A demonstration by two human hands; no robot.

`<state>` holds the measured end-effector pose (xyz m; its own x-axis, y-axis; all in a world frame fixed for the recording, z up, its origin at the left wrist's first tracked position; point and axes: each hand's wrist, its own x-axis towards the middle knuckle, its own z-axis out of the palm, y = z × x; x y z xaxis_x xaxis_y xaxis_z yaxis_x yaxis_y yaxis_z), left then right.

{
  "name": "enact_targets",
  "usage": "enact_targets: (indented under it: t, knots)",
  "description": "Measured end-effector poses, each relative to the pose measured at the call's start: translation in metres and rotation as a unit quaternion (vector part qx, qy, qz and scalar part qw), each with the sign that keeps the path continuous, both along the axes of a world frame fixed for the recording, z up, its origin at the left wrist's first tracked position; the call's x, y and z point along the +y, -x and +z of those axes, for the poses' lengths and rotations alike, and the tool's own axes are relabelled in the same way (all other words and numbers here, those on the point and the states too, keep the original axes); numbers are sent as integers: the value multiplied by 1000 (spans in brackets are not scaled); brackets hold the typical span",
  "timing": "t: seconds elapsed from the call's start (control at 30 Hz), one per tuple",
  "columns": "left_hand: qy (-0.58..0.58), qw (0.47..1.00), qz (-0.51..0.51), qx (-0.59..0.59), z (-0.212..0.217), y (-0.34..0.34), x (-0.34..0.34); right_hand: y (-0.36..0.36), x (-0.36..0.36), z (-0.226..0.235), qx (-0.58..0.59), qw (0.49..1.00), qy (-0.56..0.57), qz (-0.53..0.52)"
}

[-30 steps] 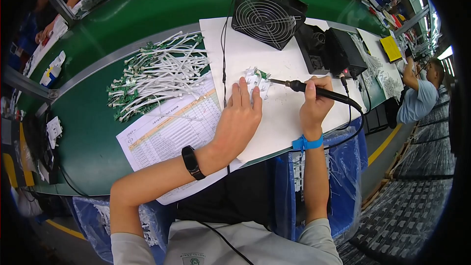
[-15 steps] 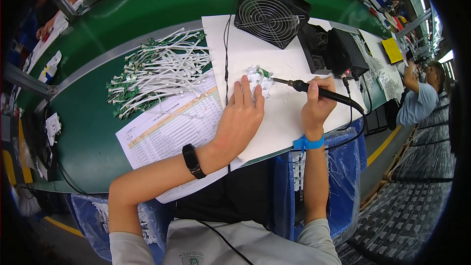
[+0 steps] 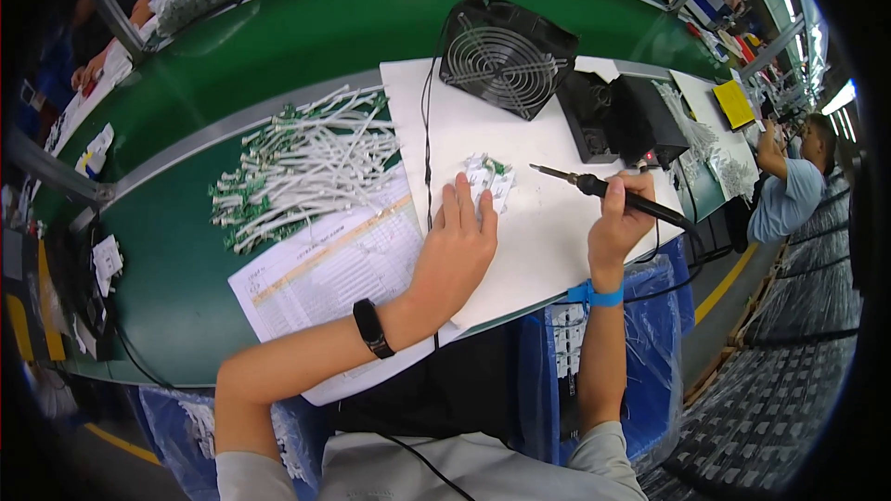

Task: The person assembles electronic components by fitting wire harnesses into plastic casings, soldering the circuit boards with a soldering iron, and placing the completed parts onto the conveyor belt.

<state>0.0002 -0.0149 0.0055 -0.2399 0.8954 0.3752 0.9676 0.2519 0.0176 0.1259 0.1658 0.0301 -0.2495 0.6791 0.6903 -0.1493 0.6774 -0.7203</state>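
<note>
My left hand (image 3: 452,255) lies over a white plastic part (image 3: 502,191) on the white board (image 3: 548,260), its fingers stretched out and resting on the part's near edge. A small green circuit board (image 3: 497,167) sits at the far side of that part. My right hand (image 3: 620,223) is closed round the handle of a soldering iron (image 3: 590,186). The iron's tip points left and stands apart from the part, a short way to its right. My fingertips partly cover the white part.
A black fan (image 3: 506,60) stands behind the part. A black box with a red light (image 3: 654,121) is at the right. White cables with green boards (image 3: 311,167) lie left, partly over a printed sheet (image 3: 325,269). Another person (image 3: 789,181) sits far right.
My right hand has drawn the soldering iron to the right and slightly down, and its tip has come away from the circuit board. My left hand stays on the white part.
</note>
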Motion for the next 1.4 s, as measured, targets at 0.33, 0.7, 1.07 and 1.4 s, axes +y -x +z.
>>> enact_targets:
  t: [0.33,0.7,1.07,1.4]
  knots:
    - [-9,1000,-4,-11,-1,-1,3,3,95,53,-67,985,-57,-151]
    - [-8,1000,-5,4,-4,-1,3,44,125,-1,-150,982,-28,-113]
    - [-32,993,-35,-105,6,11,2,34,101,-3,-172,969,49,-168]
    - [-64,887,-116,-443,82,25,-18,33,103,-16,-72,973,145,-166]
